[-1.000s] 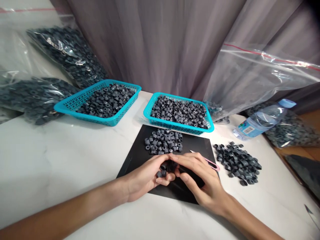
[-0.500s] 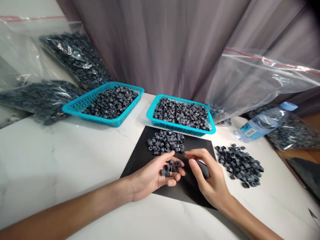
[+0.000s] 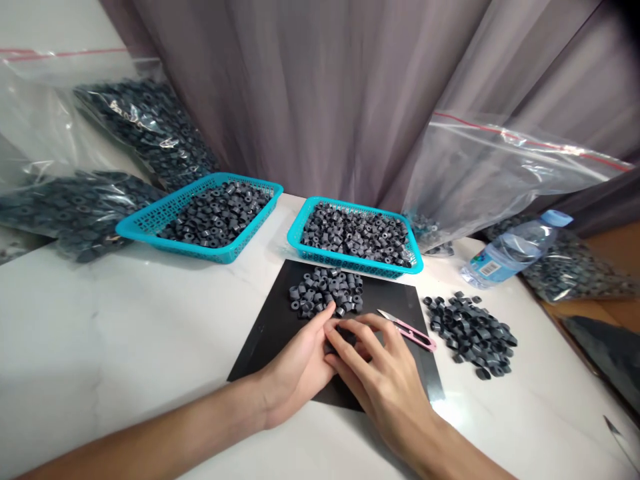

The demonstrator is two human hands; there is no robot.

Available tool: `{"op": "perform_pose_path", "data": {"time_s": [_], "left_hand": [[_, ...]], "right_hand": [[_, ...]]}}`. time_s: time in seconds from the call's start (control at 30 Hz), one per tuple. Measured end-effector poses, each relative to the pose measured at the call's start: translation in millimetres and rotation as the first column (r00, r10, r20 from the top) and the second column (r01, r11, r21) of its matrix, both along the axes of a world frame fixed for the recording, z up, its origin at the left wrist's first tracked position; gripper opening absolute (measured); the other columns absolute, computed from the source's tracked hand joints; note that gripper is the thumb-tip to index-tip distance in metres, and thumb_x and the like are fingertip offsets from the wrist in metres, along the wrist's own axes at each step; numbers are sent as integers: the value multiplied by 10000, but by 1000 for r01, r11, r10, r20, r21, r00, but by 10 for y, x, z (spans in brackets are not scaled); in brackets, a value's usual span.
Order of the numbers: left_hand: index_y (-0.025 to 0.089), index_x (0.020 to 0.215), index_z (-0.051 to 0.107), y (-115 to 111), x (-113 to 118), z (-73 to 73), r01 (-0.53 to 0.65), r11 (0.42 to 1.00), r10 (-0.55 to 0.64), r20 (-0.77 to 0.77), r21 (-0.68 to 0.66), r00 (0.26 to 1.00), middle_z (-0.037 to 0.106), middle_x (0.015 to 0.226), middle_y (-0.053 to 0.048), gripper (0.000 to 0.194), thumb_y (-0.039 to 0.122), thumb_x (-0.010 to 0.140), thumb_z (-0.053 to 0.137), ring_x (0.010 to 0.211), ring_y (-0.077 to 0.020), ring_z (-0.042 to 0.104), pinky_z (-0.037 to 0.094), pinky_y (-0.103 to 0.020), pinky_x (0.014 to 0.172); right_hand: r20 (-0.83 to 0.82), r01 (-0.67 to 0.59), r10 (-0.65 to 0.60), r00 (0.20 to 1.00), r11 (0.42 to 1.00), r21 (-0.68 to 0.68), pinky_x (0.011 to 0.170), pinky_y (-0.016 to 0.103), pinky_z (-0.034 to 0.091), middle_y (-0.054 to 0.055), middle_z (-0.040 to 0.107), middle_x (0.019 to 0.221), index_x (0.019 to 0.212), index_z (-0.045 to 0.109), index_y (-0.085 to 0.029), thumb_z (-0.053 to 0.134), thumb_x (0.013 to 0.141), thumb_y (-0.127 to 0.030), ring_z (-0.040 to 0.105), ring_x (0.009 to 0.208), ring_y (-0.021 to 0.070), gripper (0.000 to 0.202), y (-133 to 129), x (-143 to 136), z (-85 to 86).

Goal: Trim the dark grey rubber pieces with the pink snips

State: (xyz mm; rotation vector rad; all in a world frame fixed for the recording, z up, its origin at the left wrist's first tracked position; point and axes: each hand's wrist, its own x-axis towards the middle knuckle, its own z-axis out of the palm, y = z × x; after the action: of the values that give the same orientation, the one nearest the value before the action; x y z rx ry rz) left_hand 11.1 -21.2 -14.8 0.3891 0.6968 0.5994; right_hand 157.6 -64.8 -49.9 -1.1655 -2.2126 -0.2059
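My left hand [image 3: 300, 363] is palm up over the black mat [image 3: 265, 327], cupped round several dark grey ring-like pieces [image 3: 345, 339]. Over that palm my right hand [image 3: 383, 373] reaches with bent fingers, which touch the pieces and partly cover them; whether it grips one is hidden. A pile of grey pieces [image 3: 325, 290] lies on the mat just beyond my hands. Pink-handled snips [image 3: 413, 335] rest on the mat to the right of my right hand. On the white table, farther right, is a second pile of dark pieces [image 3: 473, 333].
Two blue baskets [image 3: 227, 253] [image 3: 355, 265] full of pieces stand behind the mat. Plastic bags of pieces [image 3: 145, 127] are at the left, and another bag [image 3: 470, 173] is at the right. A water bottle [image 3: 515, 250] leans beside it.
My right hand has moved left onto the pieces in my left palm, uncovering the pink snips. The whole view has shifted slightly.
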Motion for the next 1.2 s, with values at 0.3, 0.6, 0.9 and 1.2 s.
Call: {"op": "perform_pose_path", "data": {"time_s": [0.3, 0.6, 0.9, 1.2], "left_hand": [[58, 1152, 712, 93, -55, -94, 21, 997, -22, 8, 73, 1000, 731, 1125, -153, 459, 407, 1043, 432, 1144, -235, 637, 424, -326, 1077], [52, 1030, 777, 166, -96, -97, 44, 994, -43, -15, 102, 999, 748, 1146, -176, 468, 393, 1023, 455, 1181, -259, 652, 416, -351, 1127], [95, 1167, 722, 107, -47, -234, 23, 958, -7, -56, 286, 998, 758, 1172, -171, 402, 343, 851, 741, 1251, -309, 642, 401, -424, 1172], [150, 1059, 745, 64, -80, -193, 184, 859, -41, -295, 477, 954, 771, 1031, -136, 416, 487, 816, 769, 1052, -279, 707, 507, -370, 989]], "right_hand": [[11, -151, 152, 988, 987, -63, 933, 390, 585, 170, 659, 1231, 1305, 580, -101, 407, 1057, -151, 632, 1107, 257, 307, 23, 124, 65], [-78, -186, 195, 978, 977, 107, 877, 367, 615, 166, 699, 1073, 1311, 546, -111, 326, 1058, -138, 682, 1001, 251, 336, 138, 164, -50], [-459, 23, 37, 888, 992, 123, 799, 300, 598, 69, 707, 1029, 1043, 661, -220, 465, 1023, -102, 692, 962, 187, 230, 376, 438, 443], [-280, 410, -318, 906, 825, 390, 764, 349, 520, 78, 728, 862, 906, 765, -154, 644, 936, -201, 669, 772, 191, 133, 1356, 1486, 2269]]}}
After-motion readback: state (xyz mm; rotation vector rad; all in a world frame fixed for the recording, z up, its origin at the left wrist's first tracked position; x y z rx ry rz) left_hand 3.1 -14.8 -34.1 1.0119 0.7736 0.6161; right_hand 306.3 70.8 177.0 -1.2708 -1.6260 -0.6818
